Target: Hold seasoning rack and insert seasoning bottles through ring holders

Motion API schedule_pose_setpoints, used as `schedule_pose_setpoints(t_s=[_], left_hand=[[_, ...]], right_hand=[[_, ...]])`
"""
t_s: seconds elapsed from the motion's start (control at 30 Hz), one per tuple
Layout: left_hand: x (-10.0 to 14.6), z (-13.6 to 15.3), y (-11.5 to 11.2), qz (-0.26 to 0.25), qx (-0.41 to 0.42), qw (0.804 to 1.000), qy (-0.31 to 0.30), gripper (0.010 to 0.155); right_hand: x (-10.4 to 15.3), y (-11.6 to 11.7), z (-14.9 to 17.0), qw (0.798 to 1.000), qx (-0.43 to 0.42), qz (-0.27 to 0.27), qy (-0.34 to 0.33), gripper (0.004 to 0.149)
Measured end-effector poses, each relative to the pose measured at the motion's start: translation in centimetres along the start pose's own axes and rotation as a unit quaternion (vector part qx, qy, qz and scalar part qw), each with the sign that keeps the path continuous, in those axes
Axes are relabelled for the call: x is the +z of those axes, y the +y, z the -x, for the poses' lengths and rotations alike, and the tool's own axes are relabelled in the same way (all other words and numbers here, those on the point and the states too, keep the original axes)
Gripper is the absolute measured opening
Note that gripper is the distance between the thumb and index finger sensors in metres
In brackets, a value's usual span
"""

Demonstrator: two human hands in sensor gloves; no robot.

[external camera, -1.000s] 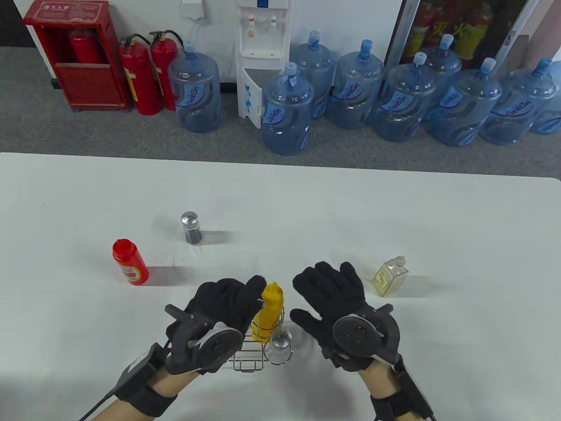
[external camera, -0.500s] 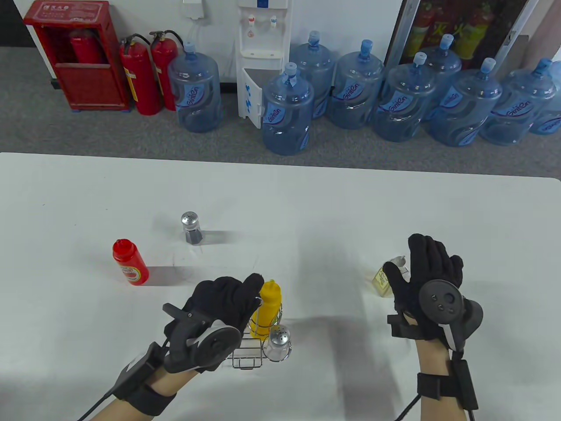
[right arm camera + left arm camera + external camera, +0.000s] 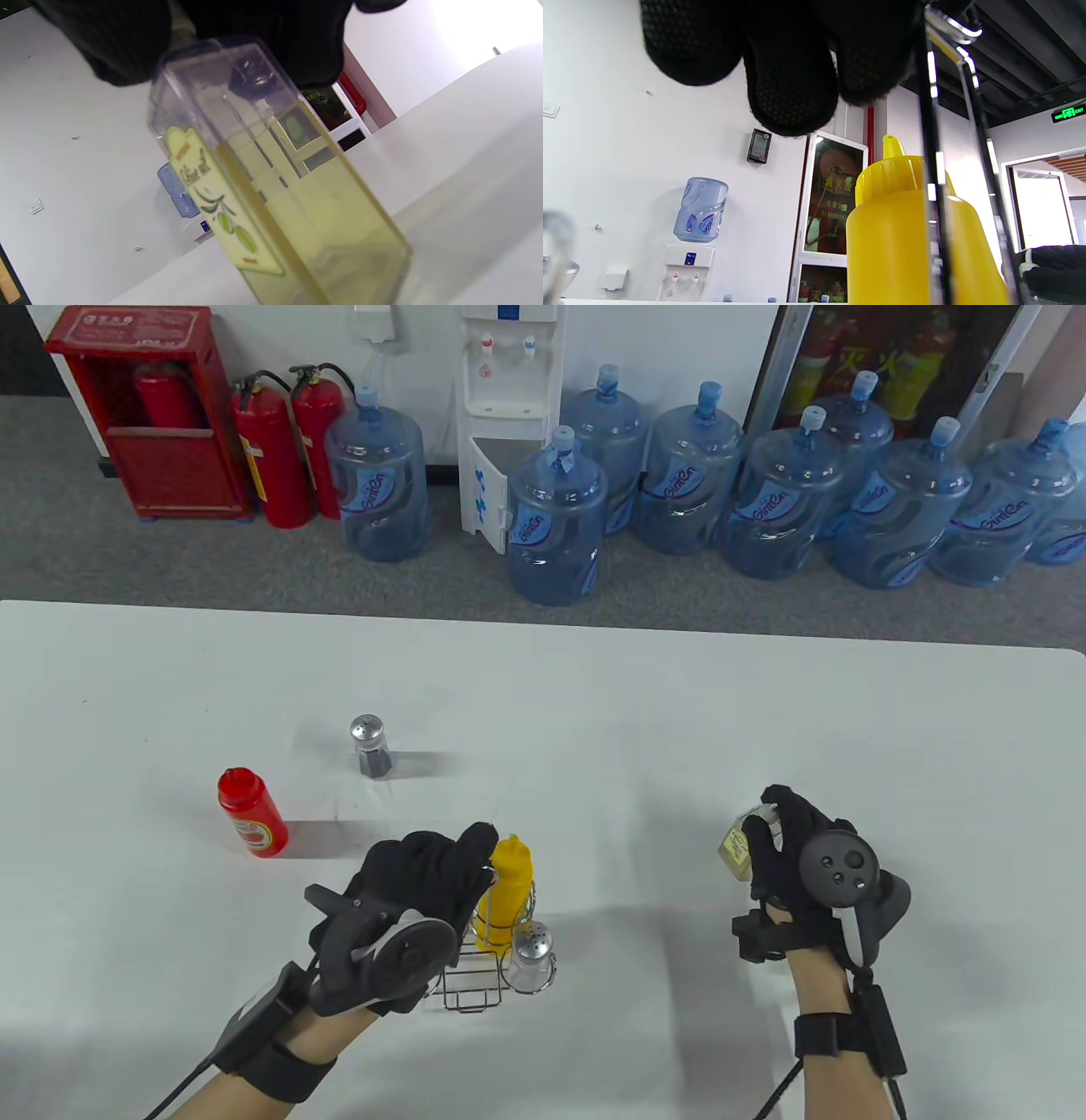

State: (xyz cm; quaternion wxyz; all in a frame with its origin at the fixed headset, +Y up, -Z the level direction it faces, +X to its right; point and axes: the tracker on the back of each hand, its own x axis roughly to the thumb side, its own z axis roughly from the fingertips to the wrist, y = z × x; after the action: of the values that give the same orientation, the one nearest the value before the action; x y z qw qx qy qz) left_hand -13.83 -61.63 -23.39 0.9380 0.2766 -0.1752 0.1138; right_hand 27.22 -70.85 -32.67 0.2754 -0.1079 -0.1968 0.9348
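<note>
- Table view, lower right of frame: right hand point(image 3: 793, 857) now has its grip wrapped around the upper part of the oil bottle point(image 3: 736, 848). Half a second ago the fingers were spread open just beside it; a second ago that hand hovered next to the rack at lower centre.
- Right wrist view: gloved fingers point(image 3: 114, 46) press on the clear bottle's point(image 3: 275, 186) shoulder and cap from above. Bottle leans; whether its base has left the table point(image 3: 466, 148) I cannot tell.
- Table view, lower centre: left hand point(image 3: 407, 899) curls its grip on the wire handle of the seasoning rack point(image 3: 475, 976). Hand and rack have drifted slightly toward the lower left of the frame across the three pictures.
- Left wrist view: fingertips point(image 3: 793, 84) hang at the top edge, next to the rack's chrome handle point(image 3: 950, 34), with the yellow bottle point(image 3: 903, 237) right behind the wires.
- Rack contents: yellow squeeze bottle point(image 3: 505, 891) in a far ring, clear shaker point(image 3: 530, 959) in the near right ring.
- Out on the table, centre left: red bottle point(image 3: 252, 813) and dark shaker point(image 3: 371, 746), both upright and well apart from the rack.
- Reading: pick-up of the third item is under way; the carry to a free ring is next, while the left hand steadies the rack.
</note>
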Motion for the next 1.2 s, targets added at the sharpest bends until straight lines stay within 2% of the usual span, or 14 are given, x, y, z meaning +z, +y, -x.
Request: schedule_pose_setpoints(t_s=[0.17,0.3,0.37,0.47,0.6,0.63,0.7,0.8,0.97,1.07,1.2], left_hand=[[-0.2,0.4,0.0,0.002,0.002,1.000,0.010,0.042],[-0.2,0.5,-0.1,0.003,0.003,1.000,0.015,0.042],[-0.2,0.4,-0.1,0.002,0.002,1.000,0.016,0.042],[-0.1,0.3,0.1,-0.008,0.000,1.000,0.018,0.042],[0.0,0.2,0.3,-0.014,0.007,1.000,0.022,0.042],[0.0,0.2,0.4,-0.015,0.007,1.000,0.021,0.042],[0.0,0.1,0.4,-0.015,0.008,1.000,0.021,0.042],[0.1,0.1,0.3,-0.015,0.006,1.000,0.020,0.042],[0.1,0.1,0.3,-0.013,0.007,1.000,0.023,0.042],[0.1,0.2,0.4,-0.014,0.011,1.000,0.024,0.042],[0.2,-0.1,0.1,-0.013,0.010,1.000,0.018,0.042]], right_hand=[[0.6,-2.9,-2.1,0.994,-0.091,0.052,-0.033,0.059],[2.2,-5.8,-5.3,0.970,-0.217,0.073,-0.086,0.059],[3.3,-6.8,-7.3,0.950,-0.284,0.063,-0.117,0.059],[5.9,-7.4,-11.1,0.911,-0.353,0.007,-0.212,0.059],[9.7,-6.4,-15.6,0.868,-0.376,-0.086,-0.312,0.059],[10.3,-5.9,-16.3,0.864,-0.372,-0.098,-0.324,0.059],[12.2,-4.4,-17.8,0.861,-0.342,-0.128,-0.354,0.059],[13.7,-2.4,-18.7,0.869,-0.287,-0.137,-0.378,0.058],[15.0,0.4,-18.9,0.876,-0.246,-0.154,-0.384,0.058],[15.4,1.1,-19.1,0.882,-0.204,-0.146,-0.399,0.058],[15.6,1.5,-19.3,0.882,-0.186,-0.174,-0.397,0.058]])
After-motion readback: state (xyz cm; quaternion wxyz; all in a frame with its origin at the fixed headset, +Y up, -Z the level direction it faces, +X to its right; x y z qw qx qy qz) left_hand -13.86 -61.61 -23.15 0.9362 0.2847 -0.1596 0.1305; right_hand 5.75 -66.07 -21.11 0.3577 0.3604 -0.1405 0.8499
